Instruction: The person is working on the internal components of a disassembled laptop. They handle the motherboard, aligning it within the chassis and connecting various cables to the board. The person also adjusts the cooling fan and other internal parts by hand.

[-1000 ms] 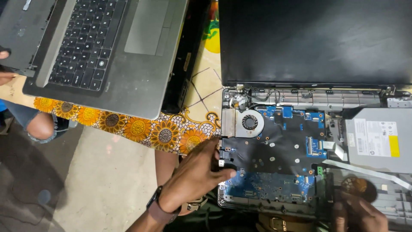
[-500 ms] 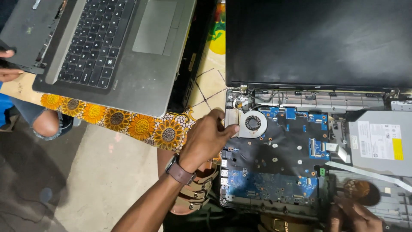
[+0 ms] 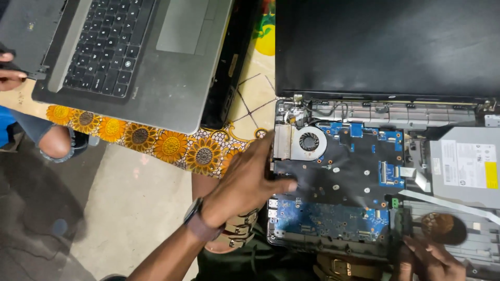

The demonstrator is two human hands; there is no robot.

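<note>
An opened laptop point(image 3: 364, 114) lies in front of me with its dark screen point(image 3: 385, 47) folded back. Its blue and black motherboard point(image 3: 344, 177) and round cooling fan point(image 3: 309, 141) are exposed. My left hand point(image 3: 245, 182), with a watch on the wrist, rests on the board's left edge, thumb pressed on the black part and fingers pointing up towards the fan. My right hand point(image 3: 432, 260) sits at the base's lower right corner, fingers curled just below a round brown object point(image 3: 443, 228). Whether it holds that object is unclear.
A silver optical drive point(image 3: 466, 166) and a white ribbon cable point(image 3: 448, 204) lie at the right of the base. A second grey laptop point(image 3: 130, 57) rests on the sunflower-patterned cloth point(image 3: 172, 148) at the left. Another person's hand point(image 3: 10, 73) and knee point(image 3: 52, 143) are there.
My left hand went from the board's lower left edge up to the fan, then slid back down to the middle of that edge. My right hand stayed at the lower right corner.
</note>
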